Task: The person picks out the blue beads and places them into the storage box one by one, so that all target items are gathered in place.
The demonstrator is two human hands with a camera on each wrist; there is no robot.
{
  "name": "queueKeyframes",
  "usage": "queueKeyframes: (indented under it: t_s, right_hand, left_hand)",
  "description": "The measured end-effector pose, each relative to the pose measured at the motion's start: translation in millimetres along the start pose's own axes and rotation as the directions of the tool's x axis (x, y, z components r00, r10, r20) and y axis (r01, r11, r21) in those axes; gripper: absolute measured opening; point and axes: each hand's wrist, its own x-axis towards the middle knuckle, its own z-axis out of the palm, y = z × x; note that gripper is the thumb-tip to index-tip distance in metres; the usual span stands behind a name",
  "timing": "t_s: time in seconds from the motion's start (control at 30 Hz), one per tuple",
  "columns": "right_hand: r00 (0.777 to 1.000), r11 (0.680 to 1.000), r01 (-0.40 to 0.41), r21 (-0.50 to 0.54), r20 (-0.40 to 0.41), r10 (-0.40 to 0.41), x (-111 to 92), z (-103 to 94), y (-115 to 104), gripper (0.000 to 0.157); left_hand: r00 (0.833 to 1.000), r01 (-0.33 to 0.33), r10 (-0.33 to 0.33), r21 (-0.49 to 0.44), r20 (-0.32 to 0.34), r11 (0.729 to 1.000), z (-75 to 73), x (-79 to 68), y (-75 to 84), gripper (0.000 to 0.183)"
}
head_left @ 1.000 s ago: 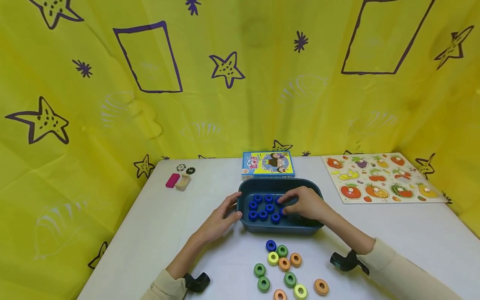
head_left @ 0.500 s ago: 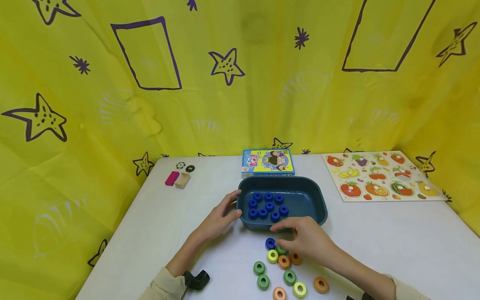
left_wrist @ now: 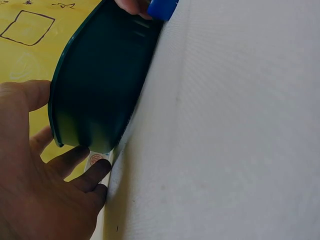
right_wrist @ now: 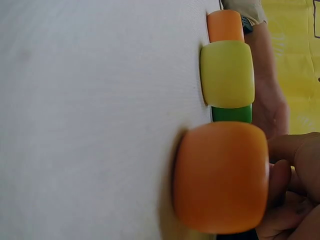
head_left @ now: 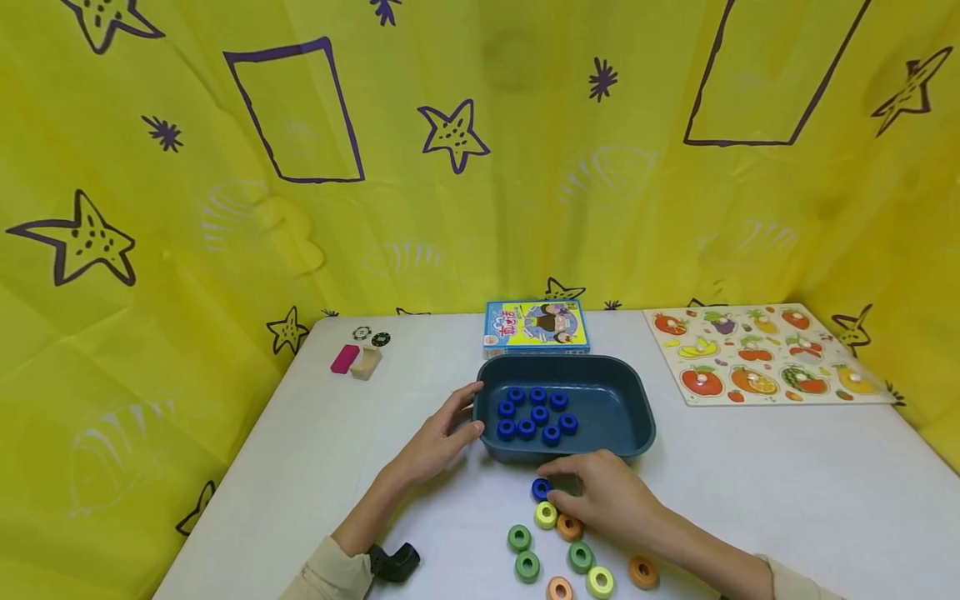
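A dark teal bin [head_left: 611, 408] holds several blue beads [head_left: 539, 415], gathered toward its left side. My left hand [head_left: 435, 442] rests on the bin's left end, its fingers and thumb spread along the rim and wall; the left wrist view shows the thumb and fingertips [left_wrist: 92, 175] touching it. In front of the bin my right hand [head_left: 611, 496] pinches a single blue bead [head_left: 541, 489] between thumb and index finger, low at the table. That bead's side [left_wrist: 164, 7] shows beside a fingertip in the left wrist view. The right hand covers some beads behind it.
Yellow [head_left: 546, 515], orange [head_left: 569, 526] and green beads [head_left: 580, 558] lie scattered nearer me. A large orange bead [right_wrist: 222, 177] fills the right wrist view. Behind the bin lies a picture box [head_left: 536, 327]; a fruit puzzle board [head_left: 765, 358] is at right, small blocks [head_left: 366, 362] at left.
My right hand has come out of the bin, down to the blue bead on the table, its thumb and index finger closing in around it. The left hand stays at the bin's end.
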Motion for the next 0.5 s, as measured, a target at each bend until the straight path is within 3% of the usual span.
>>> queueKeyframes:
  t_s: [0.5]
  right_hand:
    - [0.997,1.0,0.021,0.005,0.07,-0.021,7.1,5.6,2.2,0.027]
  left_hand:
    - [1.0,-0.006,0.006,0.005,0.003,1.0,0.0,-0.3,0.1,0.057]
